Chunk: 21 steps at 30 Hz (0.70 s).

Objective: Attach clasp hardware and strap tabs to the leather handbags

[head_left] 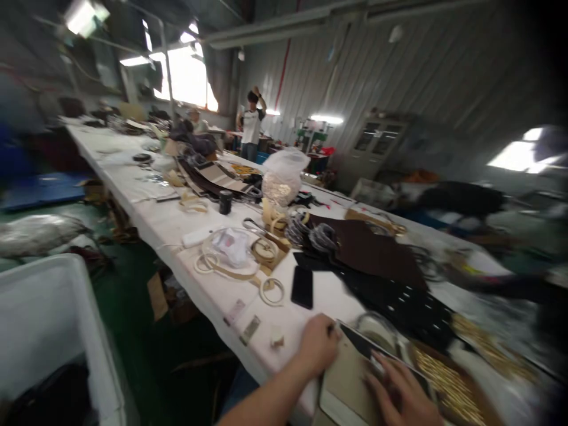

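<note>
A flat beige panel with a dark strip along its far edge lies at the near end of the table, blurred by motion. My left hand is closed at the panel's upper left corner, with a small dark spot showing between its fingers. What it pinches there is too blurred to name. My right hand is over the panel's right part, thumb and fingers bent together around a small pale, shiny thing I cannot make out. Just right of the panel is a box of gold-coloured metal pieces. A black phone lies beyond my left hand.
The long white table carries rolls of tape, a plastic bag of beige pieces, a black cylinder and dark brown sheets. A white bin stands left on the green floor. A person stands far back.
</note>
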Tool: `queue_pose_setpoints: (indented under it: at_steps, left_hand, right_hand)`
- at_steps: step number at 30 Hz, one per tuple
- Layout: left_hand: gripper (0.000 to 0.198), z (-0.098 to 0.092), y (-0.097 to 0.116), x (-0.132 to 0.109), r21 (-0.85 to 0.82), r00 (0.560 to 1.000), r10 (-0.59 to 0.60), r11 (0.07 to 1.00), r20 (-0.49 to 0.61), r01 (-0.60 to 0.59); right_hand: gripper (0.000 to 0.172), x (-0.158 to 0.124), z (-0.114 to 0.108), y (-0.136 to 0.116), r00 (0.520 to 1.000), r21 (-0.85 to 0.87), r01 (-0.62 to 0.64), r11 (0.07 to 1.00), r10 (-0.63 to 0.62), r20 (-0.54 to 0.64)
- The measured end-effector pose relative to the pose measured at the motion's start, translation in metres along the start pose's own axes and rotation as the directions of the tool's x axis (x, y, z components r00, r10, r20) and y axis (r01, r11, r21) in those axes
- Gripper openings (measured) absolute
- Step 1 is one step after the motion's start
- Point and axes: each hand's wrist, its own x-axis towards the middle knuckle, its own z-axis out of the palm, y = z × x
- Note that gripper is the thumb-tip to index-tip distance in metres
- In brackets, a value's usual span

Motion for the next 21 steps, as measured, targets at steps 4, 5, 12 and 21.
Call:
queue_pose_setpoints:
  at_steps: [4, 5, 12, 21]
  left_hand:
    - [0.010, 0.003, -0.007, 0.020, -0.041, 0.998, -0.040, 0.998, 0.046, 0.042]
    - [0.010, 0.004, -0.009, 0.025, -0.052, 0.997, -0.047, 0.997, 0.064, 0.050]
    - [0.010, 0.000, -0.009, 0.032, -0.090, 0.988, -0.079, 0.992, 0.130, 0.091]
    - [0.029, 0.025, -0.020, 0.030, -0.053, 0.982, -0.179, 0.982, 0.051, 0.182]
  right_hand:
    - [0.048, 0.006, -0.024, -0.008, 0.966, 0.013, 0.084, 0.996, -0.085, 0.245]
    - [0.046, 0.011, -0.023, -0.012, 0.962, 0.013, 0.089, 0.996, -0.089, 0.260]
    - [0.040, 0.035, -0.005, -0.025, 0.934, 0.016, 0.143, 0.990, -0.140, 0.329]
    - [0.032, 0.042, 0.040, 0.026, 0.975, 0.099, 0.214, 0.972, -0.218, 0.039]
